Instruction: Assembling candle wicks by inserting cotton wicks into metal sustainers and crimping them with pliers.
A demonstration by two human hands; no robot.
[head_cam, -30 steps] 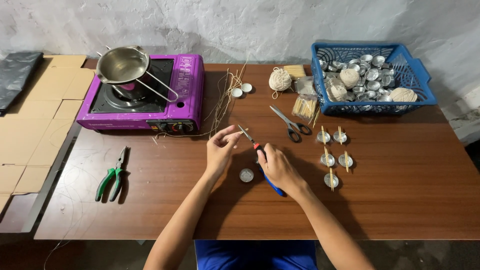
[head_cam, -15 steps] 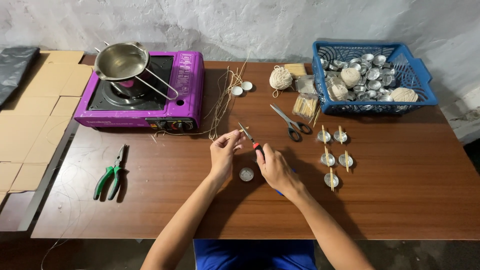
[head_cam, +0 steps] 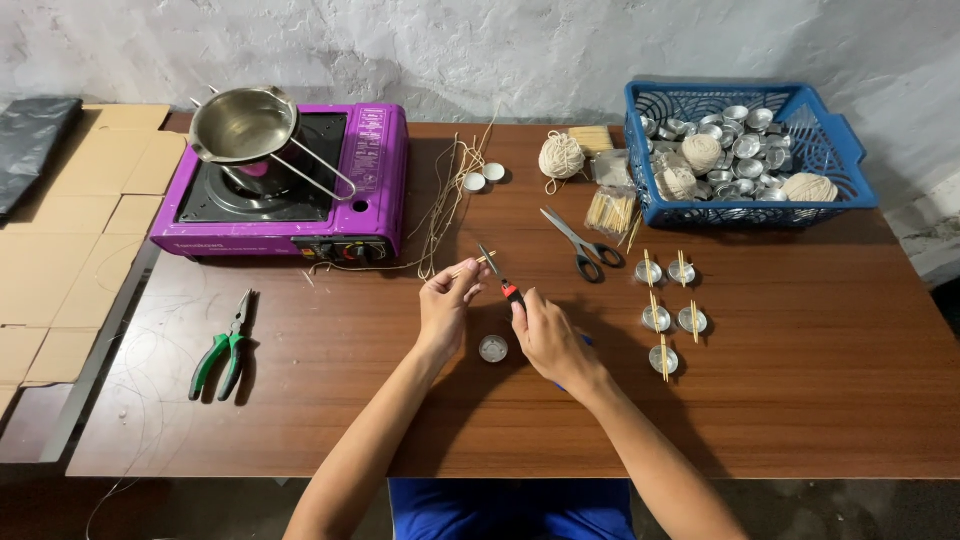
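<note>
The person sits at a brown wooden table [head_cam: 800, 400] with both hands out over the middle of it. The left hand [head_cam: 445, 305] pinches a short thin wooden stick [head_cam: 470, 265] between its fingertips, and the stick points up and to the right. The right hand [head_cam: 545, 335] is closed around a small tool with a red and black handle [head_cam: 505, 285], and the dark metal tip of the tool pokes up toward the end of the stick. The tip and the stick come very close, but I cannot tell if they touch. Just below and between the two hands a little round metal cup [head_cam: 493, 348] sits on the table. To the right stand five more little cups with sticks laid across them [head_cam: 668, 305]. A pair of scissors [head_cam: 575, 240] lies just above the hands. A blue basket [head_cam: 850, 170] full of cups and balls of string is at the far right. On the left is a purple stove [head_cam: 380, 170] with a shiny pot [head_cam: 243, 125] on it, and green pliers [head_cam: 225, 350] lie near the table's left edge.
</note>
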